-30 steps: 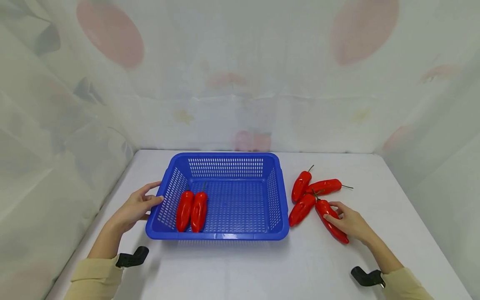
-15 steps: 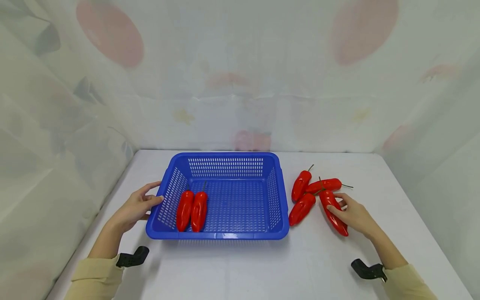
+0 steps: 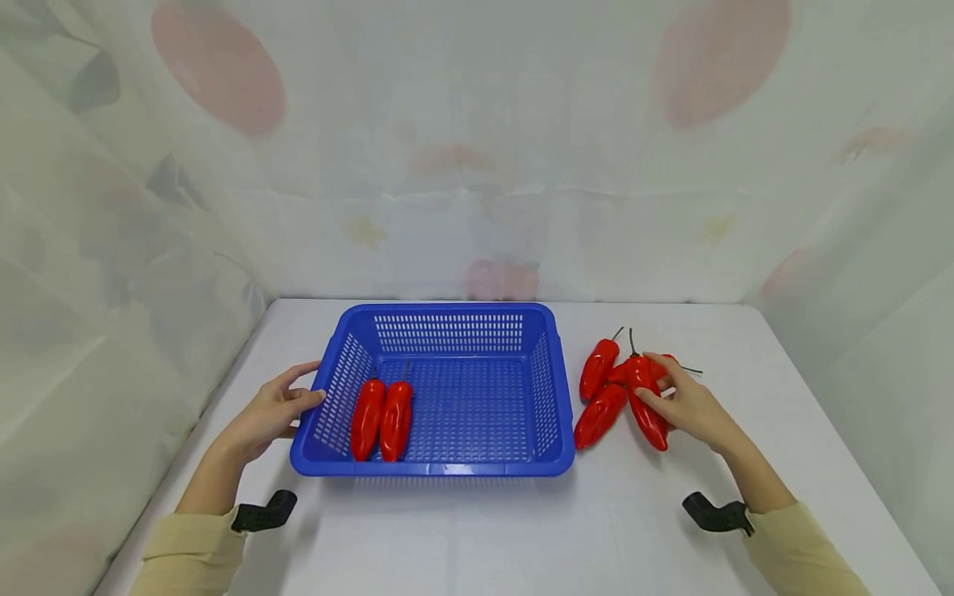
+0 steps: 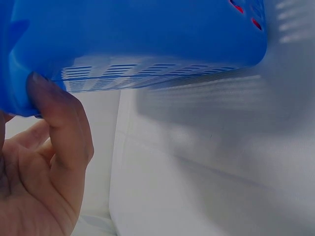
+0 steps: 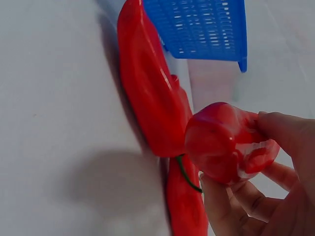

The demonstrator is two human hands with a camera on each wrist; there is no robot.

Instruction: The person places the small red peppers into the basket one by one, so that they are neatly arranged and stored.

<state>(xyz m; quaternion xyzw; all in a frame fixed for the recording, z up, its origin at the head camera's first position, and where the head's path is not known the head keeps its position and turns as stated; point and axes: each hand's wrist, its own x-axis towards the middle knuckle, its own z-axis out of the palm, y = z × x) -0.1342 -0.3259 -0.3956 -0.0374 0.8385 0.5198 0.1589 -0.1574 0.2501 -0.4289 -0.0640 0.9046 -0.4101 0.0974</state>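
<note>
My left hand grips the left rim of a blue plastic basket, thumb on top and fingers curled under, as the left wrist view shows. Inside the basket, at its left end, two red peppers lie side by side. To the right of it, my right hand holds another red pepper between thumb and fingers, its stem pointing away. The right wrist view has this held pepper above the table, with a shadow below. Three more red peppers lie on the table around it, one partly hidden behind the held pepper.
The basket stands on a white-covered table, left of the loose peppers. A pale patterned curtain hangs behind the table and along both sides. Black wrist mounts stick out from both sleeves.
My right hand has lifted the pepper off the table and carried it a little away from me and left, turning it more upright in the view. The left hand and basket stay put.
</note>
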